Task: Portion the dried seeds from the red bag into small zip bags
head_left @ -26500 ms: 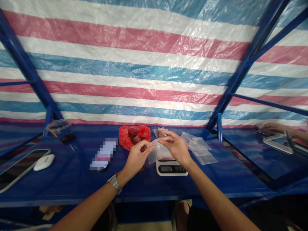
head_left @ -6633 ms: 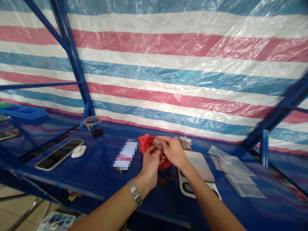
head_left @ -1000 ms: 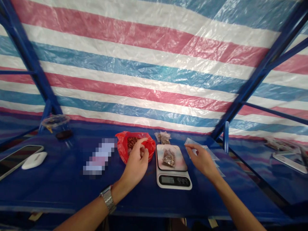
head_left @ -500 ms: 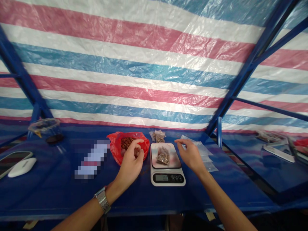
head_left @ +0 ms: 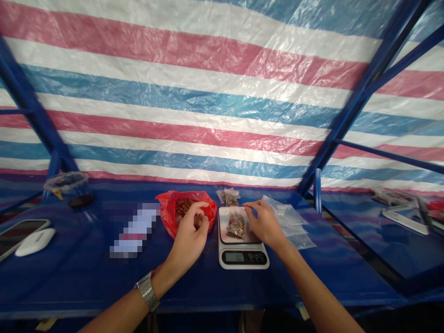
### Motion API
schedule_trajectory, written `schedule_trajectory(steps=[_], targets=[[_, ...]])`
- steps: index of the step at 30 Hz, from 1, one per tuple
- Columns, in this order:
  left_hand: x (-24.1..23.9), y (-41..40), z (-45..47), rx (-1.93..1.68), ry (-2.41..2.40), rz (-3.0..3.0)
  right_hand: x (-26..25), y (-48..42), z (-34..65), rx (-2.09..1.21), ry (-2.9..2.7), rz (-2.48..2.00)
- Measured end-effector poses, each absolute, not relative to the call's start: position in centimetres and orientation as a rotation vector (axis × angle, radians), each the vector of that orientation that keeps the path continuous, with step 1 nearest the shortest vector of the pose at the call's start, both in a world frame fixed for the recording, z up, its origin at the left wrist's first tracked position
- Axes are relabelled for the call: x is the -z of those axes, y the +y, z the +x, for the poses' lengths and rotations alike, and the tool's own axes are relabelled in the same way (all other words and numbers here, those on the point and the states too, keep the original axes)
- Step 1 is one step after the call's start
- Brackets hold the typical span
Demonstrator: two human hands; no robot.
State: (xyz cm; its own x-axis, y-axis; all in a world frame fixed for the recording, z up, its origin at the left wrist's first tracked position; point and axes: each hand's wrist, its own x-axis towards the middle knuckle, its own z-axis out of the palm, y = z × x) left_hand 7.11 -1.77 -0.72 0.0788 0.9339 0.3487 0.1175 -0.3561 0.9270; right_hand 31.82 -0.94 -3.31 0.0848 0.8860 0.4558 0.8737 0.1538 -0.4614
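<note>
My left hand hovers over the front right of an open red plastic bag. Its fingers are curled in, and what they may hold is hidden. Small brown pieces, like nuts or dried seeds, fill the bag. To the right stands a white digital kitchen scale with a lit display. On its plate lies a small clear bag of brown pieces. My right hand reaches over the plate's right edge beside that small bag, fingers stretched out and apart, nothing visible in them.
Flat clear zip bags lie right of the scale, filled small bags behind it. Leftward are a blurred-out item, a phone, a white case and a clear bowl. Blue metal bars slope upward at the right.
My right hand has moved left, from beside the scale to over its plate, close to the small bag. My left hand has stayed nearly still over the red bag.
</note>
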Motion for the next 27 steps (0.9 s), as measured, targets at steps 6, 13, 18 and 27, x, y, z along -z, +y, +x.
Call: schedule_trajectory(steps=[6, 13, 18, 27], targets=[[1.1, -1.6, 7.0, -1.327, 1.062, 1.620, 3.2, -0.9, 31.3, -0.086, -1.730, -1.711], [1.2, -1.3, 8.0, -1.340, 1.114, 1.686, -0.2, -2.0, 29.0, -0.547, -1.647, -1.329], [0.8, -1.1, 8.9, -1.238, 1.034, 1.663, -0.9, -2.4, 27.4, -0.715, -1.587, -1.126], [0.8, -0.4, 10.0, -1.255, 1.025, 1.695, 0.3, -1.4, 27.5, -0.813, -1.384, -1.050]])
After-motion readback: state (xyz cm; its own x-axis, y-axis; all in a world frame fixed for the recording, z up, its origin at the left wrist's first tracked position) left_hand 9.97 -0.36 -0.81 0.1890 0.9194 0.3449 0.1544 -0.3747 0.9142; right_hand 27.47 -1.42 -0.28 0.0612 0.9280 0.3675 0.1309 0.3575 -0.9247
